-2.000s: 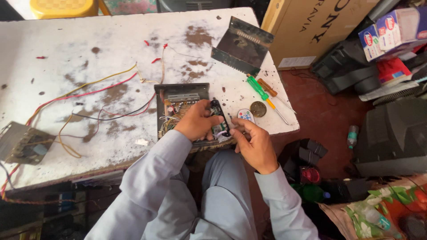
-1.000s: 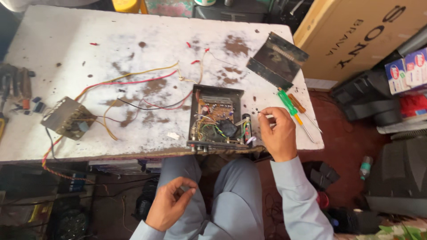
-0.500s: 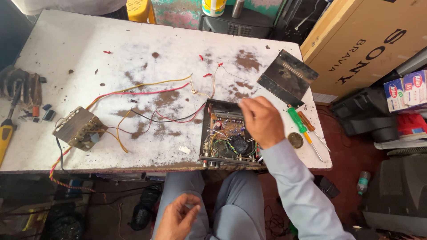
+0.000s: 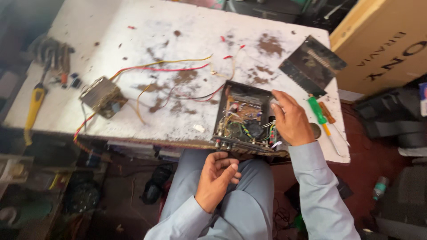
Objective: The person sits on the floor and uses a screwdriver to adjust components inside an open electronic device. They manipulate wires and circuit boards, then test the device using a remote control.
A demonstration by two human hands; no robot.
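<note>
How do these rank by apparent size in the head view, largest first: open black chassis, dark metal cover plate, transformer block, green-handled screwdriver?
1. open black chassis
2. dark metal cover plate
3. transformer block
4. green-handled screwdriver, long but thin.
The middle two look fairly close, so their order is less sure.

Cardboard box [image 4: 382, 44]: large, brown, with dark print on its side; stands at the upper right, just beyond the far right corner of the white table [image 4: 111, 40]; small package [image 4: 423, 98]: only a white and blue sliver shows at the right edge, below the box.
</note>
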